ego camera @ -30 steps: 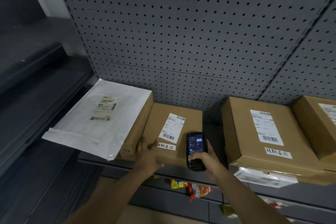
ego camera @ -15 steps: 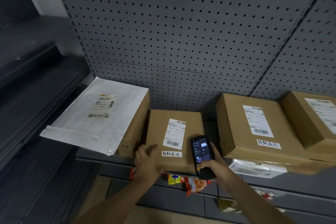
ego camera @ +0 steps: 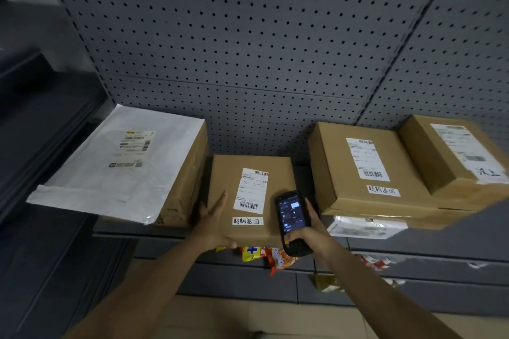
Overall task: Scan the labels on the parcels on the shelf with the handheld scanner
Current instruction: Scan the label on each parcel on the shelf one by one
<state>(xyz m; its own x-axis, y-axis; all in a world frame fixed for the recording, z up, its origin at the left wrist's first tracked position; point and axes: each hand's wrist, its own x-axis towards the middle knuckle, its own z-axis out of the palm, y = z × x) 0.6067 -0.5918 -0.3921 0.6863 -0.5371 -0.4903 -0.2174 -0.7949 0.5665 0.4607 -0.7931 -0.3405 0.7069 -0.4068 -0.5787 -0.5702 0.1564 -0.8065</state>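
A small brown parcel (ego camera: 228,187) with a white barcode label (ego camera: 251,190) lies on the grey shelf (ego camera: 124,230), flat side up. My left hand (ego camera: 213,224) rests on its front left corner, fingers straight across the top and thumb under the front edge. My right hand (ego camera: 308,234) grips a black handheld scanner (ego camera: 290,221), screen lit, just right of the label at the box's front right corner. A white mailer bag (ego camera: 110,168) lies on a brown box (ego camera: 187,181) to the left. Two more labelled boxes (ego camera: 363,173) (ego camera: 451,154) sit at the right.
A grey pegboard wall (ego camera: 248,49) backs the shelf. Under the large right box lies a clear plastic packet (ego camera: 363,227). Colourful snack bags (ego camera: 264,256) sit on the lower shelf below the hands. Dark shelving (ego camera: 41,132) runs along the left.
The view has shifted down a little. My left hand has spread flat over the small box's front left corner. The scanner has dropped slightly toward the box's front right corner.
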